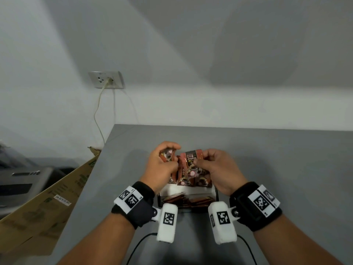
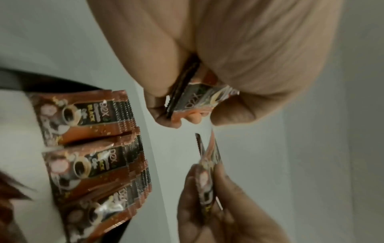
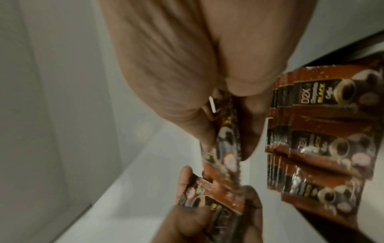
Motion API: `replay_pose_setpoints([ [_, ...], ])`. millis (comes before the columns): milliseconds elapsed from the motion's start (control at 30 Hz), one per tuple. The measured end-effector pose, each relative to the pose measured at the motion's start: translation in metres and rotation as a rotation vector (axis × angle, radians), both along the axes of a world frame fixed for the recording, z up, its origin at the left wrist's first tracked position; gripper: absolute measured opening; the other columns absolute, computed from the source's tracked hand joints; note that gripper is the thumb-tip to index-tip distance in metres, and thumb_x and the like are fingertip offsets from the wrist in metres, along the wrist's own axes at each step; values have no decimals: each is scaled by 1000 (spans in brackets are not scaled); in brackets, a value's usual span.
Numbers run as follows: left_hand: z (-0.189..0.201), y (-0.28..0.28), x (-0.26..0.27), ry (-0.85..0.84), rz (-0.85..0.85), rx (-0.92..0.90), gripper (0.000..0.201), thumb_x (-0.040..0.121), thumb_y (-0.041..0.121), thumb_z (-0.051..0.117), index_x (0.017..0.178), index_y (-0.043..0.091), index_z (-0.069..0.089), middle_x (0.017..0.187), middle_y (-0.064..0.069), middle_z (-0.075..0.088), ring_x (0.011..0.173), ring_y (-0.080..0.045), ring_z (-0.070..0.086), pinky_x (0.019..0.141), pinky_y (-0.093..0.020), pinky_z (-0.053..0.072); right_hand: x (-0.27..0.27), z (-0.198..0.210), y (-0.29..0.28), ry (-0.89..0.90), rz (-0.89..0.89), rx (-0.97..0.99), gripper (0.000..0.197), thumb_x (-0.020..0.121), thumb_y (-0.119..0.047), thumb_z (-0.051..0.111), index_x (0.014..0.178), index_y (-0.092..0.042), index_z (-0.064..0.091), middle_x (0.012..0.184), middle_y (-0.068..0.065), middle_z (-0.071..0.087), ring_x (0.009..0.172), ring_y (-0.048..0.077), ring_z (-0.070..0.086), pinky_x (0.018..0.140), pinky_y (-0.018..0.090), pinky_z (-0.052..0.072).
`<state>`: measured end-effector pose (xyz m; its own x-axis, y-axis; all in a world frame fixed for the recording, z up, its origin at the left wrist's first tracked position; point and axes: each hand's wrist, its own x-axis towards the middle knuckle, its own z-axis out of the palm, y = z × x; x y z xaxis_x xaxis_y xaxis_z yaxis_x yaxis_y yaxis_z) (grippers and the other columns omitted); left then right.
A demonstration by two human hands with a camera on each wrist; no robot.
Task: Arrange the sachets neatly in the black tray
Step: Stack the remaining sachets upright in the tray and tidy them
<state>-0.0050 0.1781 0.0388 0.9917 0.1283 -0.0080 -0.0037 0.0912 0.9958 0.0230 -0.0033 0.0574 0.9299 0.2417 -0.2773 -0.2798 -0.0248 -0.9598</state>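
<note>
Sachets in tray: rows of brown coffee sachets (image 1: 193, 177) stand upright and overlapped at the far end of the black tray (image 1: 216, 194); more lie flat in its near part, half hidden by the wrist cameras.
Tray: sits on the grey surface (image 1: 277, 159), right below both hands, its inner wall looking white.
Left bundle: a small bundle of sachets (image 2: 193, 100) is held above the standing rows, clear of them.
Left hand: the left hand (image 1: 162, 163) has fingers (image 2: 158, 106) and thumb curled tight round that bundle.
Right sachets: a few sachets (image 3: 224, 148) held edge-on just beside the left bundle; whether the two touch I cannot tell.
Right hand: the right hand (image 1: 217, 167) pinches these between thumb and fingers (image 3: 207, 131), closed on them.
Step in hand: probably squaring loose sachets into one stack before slotting them in.
How to do it well: align the top edges and face the prints the same way as the standing rows, then lower the stack into a gap without knocking the rows over.
Surroundings: wall socket (image 1: 106, 79) with a cable, cardboard (image 1: 47, 203) at left.
</note>
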Motion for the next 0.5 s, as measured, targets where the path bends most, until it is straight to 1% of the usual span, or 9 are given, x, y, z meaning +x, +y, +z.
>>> replay_pose_setpoints([
  [67, 1, -1, 1, 81, 43, -149, 38, 78, -10, 63, 95, 23, 71, 91, -14, 66, 76, -27, 63, 68, -40, 54, -2, 1, 1, -96, -49, -58, 19, 88, -2, 71, 103, -10, 65, 99, 13, 75, 87, 30, 74, 78, 45, 62],
  [133, 5, -7, 1, 108, 22, -192, 31, 77, 0, 71, 102, 18, 70, 102, -20, 70, 84, -33, 67, 76, -49, 56, -4, 3, 4, -152, -26, -109, 35, 90, -5, 70, 118, -23, 56, 104, 6, 73, 88, 21, 75, 76, 39, 62],
  [167, 6, -10, 1, 123, 10, -216, 32, 79, -3, 67, 106, 15, 69, 104, -23, 70, 87, -35, 67, 78, -51, 56, -6, 5, 6, -157, -2, -118, 39, 93, -7, 67, 124, -25, 54, 106, 3, 72, 87, 16, 74, 74, 33, 62],
  [233, 8, -11, 2, 184, 14, -355, 38, 85, -11, 47, 112, 8, 65, 106, -25, 66, 90, -38, 64, 75, -48, 55, -8, 5, 9, -150, 14, -118, 33, 95, -6, 63, 124, -20, 57, 109, 1, 71, 90, 14, 73, 73, 28, 61],
  [300, 8, -7, 2, 232, 8, -494, 40, 89, -9, 39, 118, 4, 61, 108, -25, 66, 89, -38, 66, 68, -45, 58, -5, 4, 6, -150, -36, -105, 27, 95, -2, 61, 119, -15, 60, 108, 4, 72, 96, 21, 72, 81, 34, 60],
  [367, 8, -3, 0, 249, -11, -547, 32, 94, -7, 47, 122, 3, 58, 108, -25, 68, 90, -38, 70, 65, -46, 60, 0, 4, -2, -79, -97, 37, 31, 95, 4, 58, 122, -12, 58, 111, 9, 70, 100, 26, 69, 92, 44, 57],
  [433, 9, -3, -2, 245, -32, -529, 29, 93, -6, 57, 120, 4, 59, 108, -24, 69, 93, -38, 71, 66, -46, 62, 4, 6, -8, 43, -109, 284, 36, 94, 8, 54, 128, -5, 55, 115, 18, 68, 99, 29, 67, 94, 48, 55],
  [467, 9, -5, -3, 236, -41, -507, 29, 92, -6, 60, 118, 5, 59, 107, -23, 70, 92, -37, 71, 66, -46, 62, 4, 8, -10, 76, -85, 360, 35, 94, 8, 53, 127, 0, 56, 116, 23, 67, 99, 31, 66, 93, 49, 54],
  [500, 9, -6, -3, 223, -45, -484, 28, 90, -6, 62, 116, 6, 60, 104, -22, 70, 89, -36, 71, 67, -45, 62, 4, 8, -9, 85, -48, 369, 32, 93, 8, 54, 125, 5, 58, 116, 27, 67, 99, 33, 66, 93, 50, 53],
])
